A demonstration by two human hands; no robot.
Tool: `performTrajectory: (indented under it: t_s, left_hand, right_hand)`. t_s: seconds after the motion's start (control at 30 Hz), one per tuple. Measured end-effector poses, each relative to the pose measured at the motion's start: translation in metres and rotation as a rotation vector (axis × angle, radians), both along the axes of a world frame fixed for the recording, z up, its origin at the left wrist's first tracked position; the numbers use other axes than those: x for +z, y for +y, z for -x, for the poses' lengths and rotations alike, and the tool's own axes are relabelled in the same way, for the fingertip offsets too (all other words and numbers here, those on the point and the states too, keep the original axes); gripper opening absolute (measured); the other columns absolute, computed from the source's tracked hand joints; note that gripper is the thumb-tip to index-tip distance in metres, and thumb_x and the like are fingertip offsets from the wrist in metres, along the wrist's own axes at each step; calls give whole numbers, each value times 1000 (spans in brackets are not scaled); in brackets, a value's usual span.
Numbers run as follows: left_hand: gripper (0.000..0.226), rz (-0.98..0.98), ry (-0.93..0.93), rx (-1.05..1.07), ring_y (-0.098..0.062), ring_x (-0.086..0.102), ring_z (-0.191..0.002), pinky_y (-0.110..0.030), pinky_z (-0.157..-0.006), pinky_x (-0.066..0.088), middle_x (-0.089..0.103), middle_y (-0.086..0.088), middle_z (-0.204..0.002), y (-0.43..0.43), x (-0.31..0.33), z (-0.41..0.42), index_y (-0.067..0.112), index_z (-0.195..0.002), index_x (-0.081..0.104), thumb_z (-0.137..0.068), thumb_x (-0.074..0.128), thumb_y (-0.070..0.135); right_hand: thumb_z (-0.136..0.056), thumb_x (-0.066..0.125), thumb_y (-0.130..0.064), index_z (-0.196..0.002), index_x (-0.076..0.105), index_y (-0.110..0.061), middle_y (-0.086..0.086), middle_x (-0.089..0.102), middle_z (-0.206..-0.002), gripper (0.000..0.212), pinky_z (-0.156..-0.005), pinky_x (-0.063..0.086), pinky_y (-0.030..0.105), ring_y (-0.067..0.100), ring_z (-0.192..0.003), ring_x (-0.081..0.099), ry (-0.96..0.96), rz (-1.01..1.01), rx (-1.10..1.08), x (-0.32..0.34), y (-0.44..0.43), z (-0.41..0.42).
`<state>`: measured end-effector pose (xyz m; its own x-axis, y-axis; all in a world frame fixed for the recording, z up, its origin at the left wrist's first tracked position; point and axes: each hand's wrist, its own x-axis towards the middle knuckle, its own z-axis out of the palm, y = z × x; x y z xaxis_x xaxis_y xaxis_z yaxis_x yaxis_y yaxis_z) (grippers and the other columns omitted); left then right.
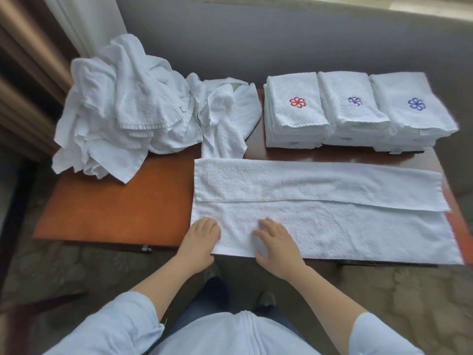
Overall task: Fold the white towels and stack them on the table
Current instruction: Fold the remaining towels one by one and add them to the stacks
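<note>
A long white towel (pixel 332 213) lies spread across the near right half of the wooden table (pixel 115 213), its far long edge folded over toward the middle. My left hand (pixel 202 239) rests at the towel's near left corner, fingers curled at the edge. My right hand (pixel 276 244) lies flat on the towel just right of it, fingers spread. A heap of unfolded white towels (pixel 122 124) sits at the far left. Three stacks of folded towels stand at the far right: red flower (pixel 294 111), purple flower (pixel 353 108), blue flower (pixel 412 108).
A loose crumpled towel (pixel 225 119) lies between the heap and the stacks. A grey sofa (pixel 281 42) runs behind the table. Patterned carpet (pixel 409 290) lies below the table's near edge, and a curtain (pixel 84 21) hangs at the far left.
</note>
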<state>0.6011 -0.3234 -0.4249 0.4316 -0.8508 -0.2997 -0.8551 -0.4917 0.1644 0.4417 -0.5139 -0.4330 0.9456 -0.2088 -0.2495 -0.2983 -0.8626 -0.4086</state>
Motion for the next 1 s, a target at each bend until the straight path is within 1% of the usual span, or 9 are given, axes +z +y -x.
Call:
performTrajectory:
  t_s: [0.07, 0.13, 0.23, 0.33, 0.4, 0.47, 0.7, 0.83, 1.0]
  left_hand:
    - [29, 8, -9, 43, -17, 43, -104, -21, -89, 32, 43, 4, -110, -3, 3, 5, 20, -99, 51, -74, 67, 15]
    - [18, 35, 41, 97, -12, 42, -105, -21, -86, 35, 42, 8, -110, -4, 6, 8, 24, -97, 53, -85, 65, 23]
    - [12, 75, 113, 201, -7, 47, -97, -23, -74, 35, 47, 14, -109, 0, 12, 13, 25, -99, 56, -95, 59, 36]
    - [12, 66, 151, 329, -11, 50, -83, -29, -67, 36, 52, 13, -101, -1, 18, 17, 24, -100, 50, -100, 50, 36]
    - [12, 5, 149, 351, -14, 50, -78, -30, -66, 35, 51, 10, -97, -5, 22, 20, 23, -97, 46, -102, 46, 34]
    - [13, -58, 161, 353, -16, 49, -76, -31, -65, 35, 48, 8, -97, -9, 25, 24, 22, -95, 43, -103, 42, 33]
    - [16, -260, 227, 370, -15, 46, -74, -30, -63, 33, 49, 4, -95, -18, 38, 31, 22, -90, 41, -102, 38, 32]
    - [20, -277, 219, 460, -12, 43, -68, -30, -58, 30, 50, 7, -80, -28, 48, 25, 25, -79, 36, -97, 35, 33]
    - [14, -81, 14, 553, -18, 46, -60, -31, -54, 28, 50, 2, -72, -52, 63, 11, 21, -83, 38, -96, 35, 26]
  right_hand:
    - [-91, 56, -34, -142, 43, -26, -3, 19, -162, 53, -123, -1, 35, 19, -153, 3, 19, -11, 14, -1, -2, 5]
    - [-90, 59, -39, -145, 40, -26, -4, 13, -164, 60, -124, -3, 36, 18, -153, 0, 50, -20, 44, 0, -5, 7]
    - [-88, 61, -32, -145, 41, -24, -3, 13, -164, 61, -123, 5, 35, 19, -152, 5, 93, -6, 95, 3, -9, 9]
    - [-86, 59, -19, -132, 54, -23, -7, 31, -155, 46, -104, 32, 25, 18, -143, 28, 65, -16, 72, 9, -16, 14]
    - [-85, 58, -16, -122, 59, -23, -10, 43, -143, 37, -85, 35, 22, 16, -131, 39, 63, -5, 53, 14, -21, 17]
    - [-85, 56, -13, -114, 62, -21, -9, 48, -133, 31, -74, 35, 24, 17, -119, 45, 78, 25, 53, 18, -26, 21]
    - [-84, 52, -6, -105, 62, -16, -2, 51, -112, 25, -72, 40, 29, 21, -104, 47, 146, 146, 14, 25, -49, 40]
    - [-86, 52, -15, -100, 63, -20, -4, 63, -99, 19, -72, 46, 31, 21, -96, 59, 100, 74, -153, 35, -67, 42]
    - [-85, 60, -17, -98, 70, -22, -7, 72, -96, 17, -66, 46, 27, 19, -83, 65, -186, -4, -460, 51, -93, 23]
